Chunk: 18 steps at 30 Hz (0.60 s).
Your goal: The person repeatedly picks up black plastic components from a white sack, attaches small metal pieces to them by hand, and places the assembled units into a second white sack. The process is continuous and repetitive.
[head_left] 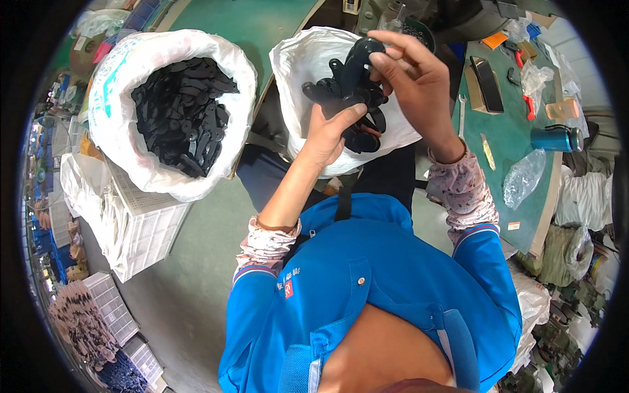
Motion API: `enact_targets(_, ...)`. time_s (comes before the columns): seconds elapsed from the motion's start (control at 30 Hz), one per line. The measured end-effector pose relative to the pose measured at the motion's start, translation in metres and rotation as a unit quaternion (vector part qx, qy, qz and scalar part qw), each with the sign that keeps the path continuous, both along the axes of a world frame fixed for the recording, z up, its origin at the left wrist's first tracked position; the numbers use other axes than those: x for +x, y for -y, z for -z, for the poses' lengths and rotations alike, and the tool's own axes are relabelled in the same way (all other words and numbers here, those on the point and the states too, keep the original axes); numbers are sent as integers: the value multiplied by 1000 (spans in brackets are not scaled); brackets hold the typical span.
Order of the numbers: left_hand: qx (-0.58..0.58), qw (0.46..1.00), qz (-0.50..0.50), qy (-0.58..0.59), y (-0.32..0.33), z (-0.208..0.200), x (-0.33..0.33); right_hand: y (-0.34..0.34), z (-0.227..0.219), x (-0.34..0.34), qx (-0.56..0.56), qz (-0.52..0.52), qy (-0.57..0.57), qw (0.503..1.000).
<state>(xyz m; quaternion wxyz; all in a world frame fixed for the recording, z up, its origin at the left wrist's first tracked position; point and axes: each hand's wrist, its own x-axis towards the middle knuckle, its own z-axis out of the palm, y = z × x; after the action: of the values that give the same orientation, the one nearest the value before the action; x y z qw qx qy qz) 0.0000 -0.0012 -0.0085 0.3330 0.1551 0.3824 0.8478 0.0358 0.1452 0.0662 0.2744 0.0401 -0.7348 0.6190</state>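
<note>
My right hand (pixel 416 85), raised over the white sack (pixel 298 59) in front of me, pinches the rounded top of a glossy black elongated part (pixel 357 64) between thumb and fingers. Just below it, my left hand (pixel 331 131) is closed with its thumb laid across a cluster of similar black parts (pixel 321 90). Their exact kind is unclear. Part of the cluster is hidden behind my left hand, and I cannot tell which pieces it bears and which lie in the sack.
At left, a second white sack (pixel 239 72) full of flat black pieces (pixel 180 111) stands by a white plastic crate (pixel 154 229). On the green bench (pixel 481 134) at right are a phone (pixel 486 84), a wrench (pixel 462 114), a knife (pixel 487 150) and a blue bottle (pixel 553 138). Machinery (pixel 458 19) stands beyond.
</note>
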Motion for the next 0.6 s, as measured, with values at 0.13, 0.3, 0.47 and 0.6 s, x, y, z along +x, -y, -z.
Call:
enact_targets(0.13,24,999,23,40,1,1,-3,-19,-13,3,-73,17,24,997)
enact_targets(0.3,54,994,14,90,6,-3,-11,-55,-12,3,-108,32,50,992)
enact_targets(0.47,92,990,13,103,7,-8,-14,-51,-51,-24,-99,52,47,993)
enact_targets(0.6,122,986,10,112,10,-12,-15,-63,-69,-41,-68,16,195,978)
